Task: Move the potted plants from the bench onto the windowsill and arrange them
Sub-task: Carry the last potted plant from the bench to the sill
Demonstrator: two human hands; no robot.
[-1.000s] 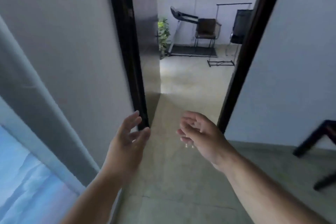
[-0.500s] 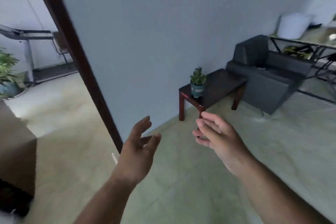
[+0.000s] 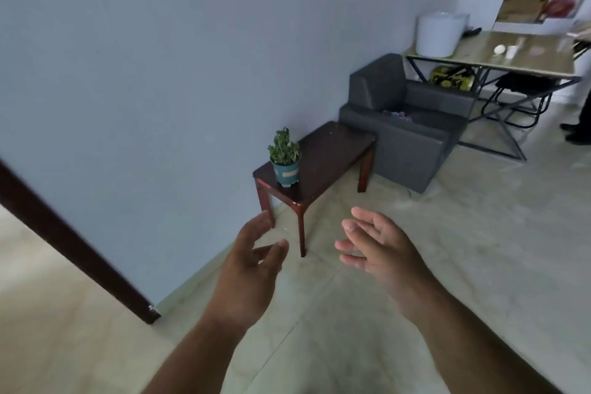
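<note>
Head view, the only one we had: we looked down and forward across a pale tiled floor (image 3: 479,249) toward a small dark wooden table (image 3: 332,153) that stood against a grey-blue wall (image 3: 160,57). One potted plant (image 3: 284,158), leafy green in a teal pot, stood upright on the near end of the table, close to its front corner; the rest of the tabletop showed no other pot. No windowsill was in view.

Our left hand (image 3: 252,260) and right hand (image 3: 380,248) were held out in front of us, near each other but apart, palms turned roughly inward. Each grip was spread and loose, with fingers relaxed and nothing held. Both hands were well short of the table, and neither touched anything.

Beyond the table sat a grey armchair (image 3: 406,124), just beside its far end, and farther right a glass-topped desk (image 3: 511,57) with a white bucket (image 3: 439,33) on it. A dark door frame (image 3: 70,240) slanted across the lower left.

We judged the step in hand to be the approach to fetch the plant that was left on the table. The next move would call for us to close in, lower both hands to either side of the pot, grip its body below the leaves and lift it straight up.
</note>
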